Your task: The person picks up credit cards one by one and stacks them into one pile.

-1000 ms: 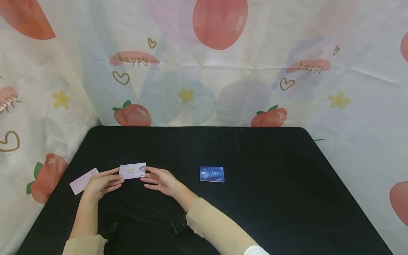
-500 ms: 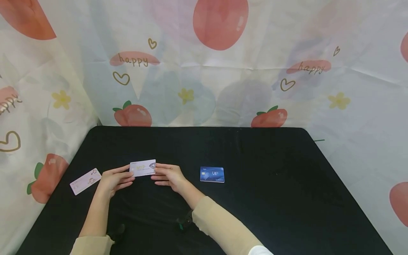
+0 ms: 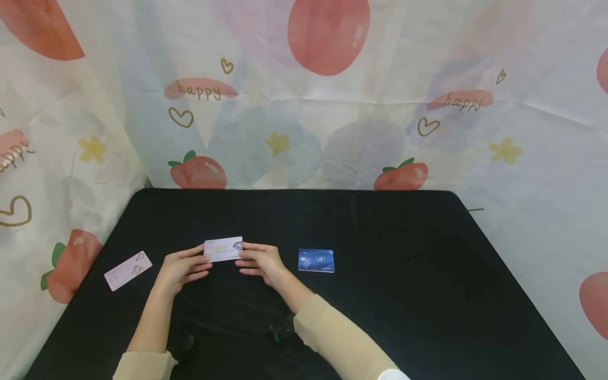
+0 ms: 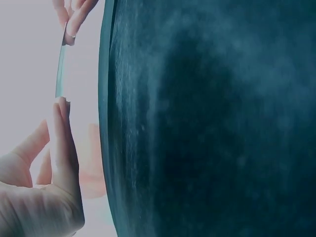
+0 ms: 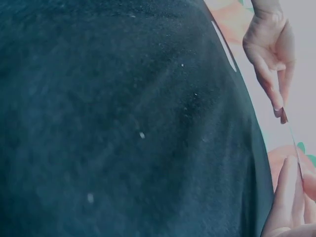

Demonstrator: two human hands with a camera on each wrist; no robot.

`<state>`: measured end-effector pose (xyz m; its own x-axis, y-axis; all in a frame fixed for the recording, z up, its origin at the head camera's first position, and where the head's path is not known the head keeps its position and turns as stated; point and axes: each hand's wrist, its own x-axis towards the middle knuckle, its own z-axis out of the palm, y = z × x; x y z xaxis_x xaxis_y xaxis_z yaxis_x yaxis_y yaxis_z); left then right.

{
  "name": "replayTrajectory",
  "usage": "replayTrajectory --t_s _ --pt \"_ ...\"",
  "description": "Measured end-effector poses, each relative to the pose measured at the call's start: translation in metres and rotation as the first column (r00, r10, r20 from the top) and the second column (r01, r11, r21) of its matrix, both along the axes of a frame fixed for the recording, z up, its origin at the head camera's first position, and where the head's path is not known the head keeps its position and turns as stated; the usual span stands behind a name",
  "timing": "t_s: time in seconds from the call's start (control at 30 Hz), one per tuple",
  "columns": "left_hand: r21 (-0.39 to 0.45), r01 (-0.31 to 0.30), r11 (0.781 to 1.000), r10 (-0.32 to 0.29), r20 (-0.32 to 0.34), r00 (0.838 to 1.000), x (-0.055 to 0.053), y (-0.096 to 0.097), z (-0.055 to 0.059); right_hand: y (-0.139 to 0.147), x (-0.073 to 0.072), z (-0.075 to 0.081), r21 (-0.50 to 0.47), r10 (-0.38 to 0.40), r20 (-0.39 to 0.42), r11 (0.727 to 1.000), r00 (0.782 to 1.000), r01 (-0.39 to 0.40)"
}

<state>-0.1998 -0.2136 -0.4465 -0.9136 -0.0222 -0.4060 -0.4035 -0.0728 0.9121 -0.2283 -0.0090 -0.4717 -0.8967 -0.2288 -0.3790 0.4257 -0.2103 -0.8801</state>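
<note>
A white VIP card [image 3: 219, 250] with gold lettering and a dark gem print near its right end is held above the black table in the head view. My left hand [image 3: 182, 268] pinches its left end, while my right hand [image 3: 264, 264] pinches the opposite end. Both wrist views show the card nearly edge-on, as a thin strip [image 4: 60, 74] between the fingertips of the two hands. To the left of my left hand a pink card [image 3: 128, 271] lies at a slant on the table. A blue VIP card [image 3: 316, 260] lies flat, right of my right hand.
The black table [image 3: 418, 295] has rounded far corners. Behind it and along its left and right sides hangs a pale cloth [image 3: 304, 142] printed with fruit, hearts and flowers.
Both hands have carried the white VIP card to the right and slightly away. The pink card, partly covered earlier by my left hand, now shows whole. The blue card has stayed put.
</note>
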Motion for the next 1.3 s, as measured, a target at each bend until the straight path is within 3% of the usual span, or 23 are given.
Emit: replayTrajectory --t_s 0.33,0.87,1.3 --pt "-0.033 0.002 0.999 -0.002 -0.007 1.0 -0.003 0.019 -0.003 0.019 0.003 0.003 0.027 -0.048 -0.006 0.998 0.999 0.048" --pt "-0.098 0.014 0.995 -0.016 -0.02 1.0 -0.001 0.056 -0.002 0.055 0.011 0.006 0.078 -0.055 0.023 0.996 0.998 0.053" --pt "-0.067 0.011 0.998 -0.013 -0.035 0.999 -0.005 0.087 -0.004 0.082 0.015 0.009 0.115 -0.103 0.01 0.988 0.995 0.101"
